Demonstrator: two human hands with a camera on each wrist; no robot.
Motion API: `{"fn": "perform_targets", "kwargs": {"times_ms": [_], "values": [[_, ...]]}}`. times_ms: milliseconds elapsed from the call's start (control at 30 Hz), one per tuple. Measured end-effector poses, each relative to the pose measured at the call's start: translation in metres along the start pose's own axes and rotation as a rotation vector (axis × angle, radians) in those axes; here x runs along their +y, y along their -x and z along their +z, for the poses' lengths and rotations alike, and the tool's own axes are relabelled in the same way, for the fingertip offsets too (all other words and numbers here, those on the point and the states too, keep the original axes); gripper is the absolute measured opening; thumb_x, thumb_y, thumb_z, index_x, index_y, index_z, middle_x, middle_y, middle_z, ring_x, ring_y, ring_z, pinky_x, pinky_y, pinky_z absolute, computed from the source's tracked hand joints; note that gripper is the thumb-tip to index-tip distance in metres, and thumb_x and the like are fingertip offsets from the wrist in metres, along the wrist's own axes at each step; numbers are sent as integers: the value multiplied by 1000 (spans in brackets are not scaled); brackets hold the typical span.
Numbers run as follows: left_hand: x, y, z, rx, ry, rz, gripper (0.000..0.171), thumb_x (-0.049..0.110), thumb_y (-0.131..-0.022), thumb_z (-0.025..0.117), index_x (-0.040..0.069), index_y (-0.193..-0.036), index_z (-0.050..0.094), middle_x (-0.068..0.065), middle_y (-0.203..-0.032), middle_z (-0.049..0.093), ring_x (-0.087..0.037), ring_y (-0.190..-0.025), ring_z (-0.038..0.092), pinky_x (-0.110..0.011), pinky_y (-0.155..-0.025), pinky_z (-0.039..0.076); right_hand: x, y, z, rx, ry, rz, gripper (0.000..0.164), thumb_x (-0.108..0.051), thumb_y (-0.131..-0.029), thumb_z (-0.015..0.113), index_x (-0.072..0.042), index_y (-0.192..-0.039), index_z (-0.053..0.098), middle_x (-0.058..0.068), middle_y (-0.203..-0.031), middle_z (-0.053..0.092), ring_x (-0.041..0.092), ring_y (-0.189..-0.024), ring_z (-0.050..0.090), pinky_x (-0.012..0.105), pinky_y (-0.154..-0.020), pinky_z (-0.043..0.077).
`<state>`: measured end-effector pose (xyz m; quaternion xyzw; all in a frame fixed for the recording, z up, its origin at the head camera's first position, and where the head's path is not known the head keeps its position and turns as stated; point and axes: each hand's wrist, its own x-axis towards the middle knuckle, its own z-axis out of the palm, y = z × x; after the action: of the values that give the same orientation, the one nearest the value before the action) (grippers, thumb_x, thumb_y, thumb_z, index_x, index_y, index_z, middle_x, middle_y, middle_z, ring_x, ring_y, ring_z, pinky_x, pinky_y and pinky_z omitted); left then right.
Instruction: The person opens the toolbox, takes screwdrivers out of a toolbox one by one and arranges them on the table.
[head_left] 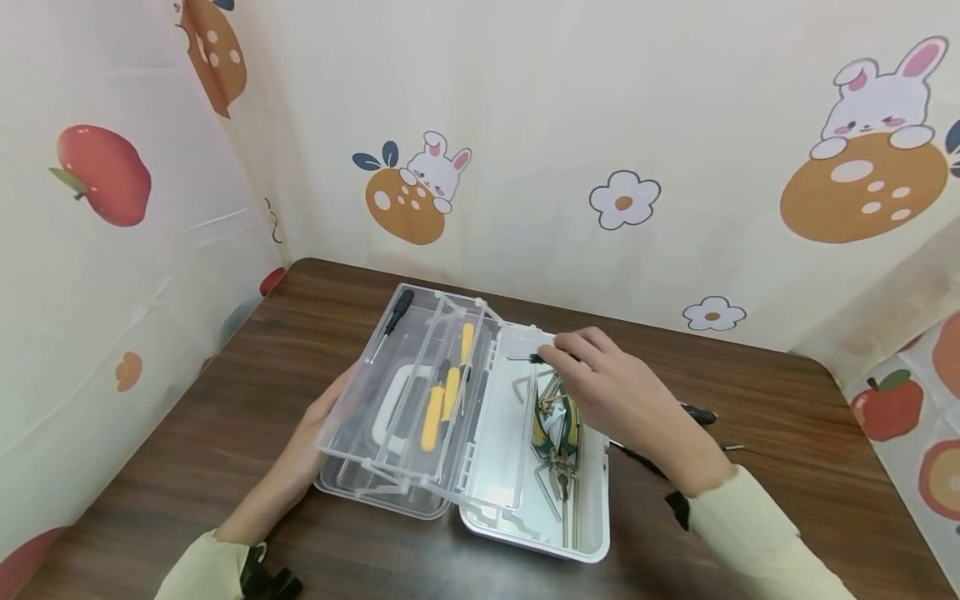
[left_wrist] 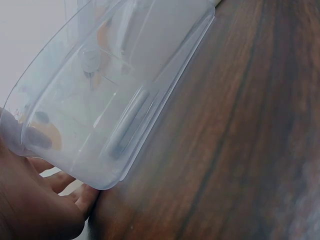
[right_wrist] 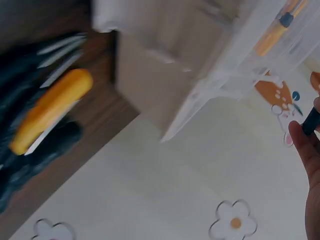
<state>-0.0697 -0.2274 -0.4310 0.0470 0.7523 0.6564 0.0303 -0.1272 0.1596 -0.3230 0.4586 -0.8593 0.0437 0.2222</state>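
My right hand [head_left: 611, 387] pinches a small black-handled screwdriver [head_left: 536, 358] above the toolbox's white base [head_left: 600, 500], its thin shaft pointing left. In the right wrist view, only part of the dark handle [right_wrist: 311, 121] shows between finger and thumb. My left hand [head_left: 309, 442] grips the left edge of the toolbox's clear lid and tray section [head_left: 348, 417], thumb and fingers on either side of the plastic in the left wrist view. That section holds a black screwdriver [head_left: 400, 310] and several yellow-handled tools [head_left: 432, 418]. Green-and-yellow pliers [head_left: 542, 433] and hex keys [head_left: 575, 512] lie in the base.
Right of the box, dark-handled tools [head_left: 699, 413] lie on the wooden table [head_left: 795, 467], partly behind my right forearm. A yellow-orange handle [right_wrist: 55, 110] lies among them in the right wrist view. A printed curtain [head_left: 525, 208] stands behind the table.
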Motion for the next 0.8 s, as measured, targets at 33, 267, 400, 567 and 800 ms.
{"fn": "perform_targets", "kwargs": {"times_ms": [33,267,400,567,800], "values": [[0,0,-1,2,-8,1,55,30,-114,40,16,-166,29,-12,-173,26,-34,-158,20,-1,-106,29,1,9,-2,12,-7,12,42,4,-89,71,-8,-129,66,8,-122,67,26,-114,60,35,-79,62],[-1,2,-3,3,-14,-1,56,31,-114,40,15,-166,28,-11,-173,26,-34,-158,19,0,-105,29,7,73,-1,71,5,108,40,-18,-110,30,-3,-115,66,12,-114,64,29,-106,59,40,-80,57],[-2,2,-3,-5,-14,-5,56,33,-114,39,18,-167,28,-9,-173,26,-34,-158,20,-1,-105,30,7,103,1,83,23,196,43,-24,-110,28,-5,-107,66,10,-111,63,27,-105,57,36,-81,51],[-3,2,-2,-15,-14,-11,57,36,-114,37,17,-167,26,-10,-174,25,-24,-158,22,-1,-106,30,2,134,4,49,3,249,36,-20,-104,31,-8,-101,64,3,-106,61,23,-102,55,31,-87,43],[-3,0,-2,-18,-36,2,57,35,-114,39,16,-167,26,-11,-173,25,-24,-158,22,-1,-106,29,-8,166,14,-85,-4,241,22,-6,-81,59,-14,-101,63,-7,-98,55,13,-89,48,29,-77,46]]}}
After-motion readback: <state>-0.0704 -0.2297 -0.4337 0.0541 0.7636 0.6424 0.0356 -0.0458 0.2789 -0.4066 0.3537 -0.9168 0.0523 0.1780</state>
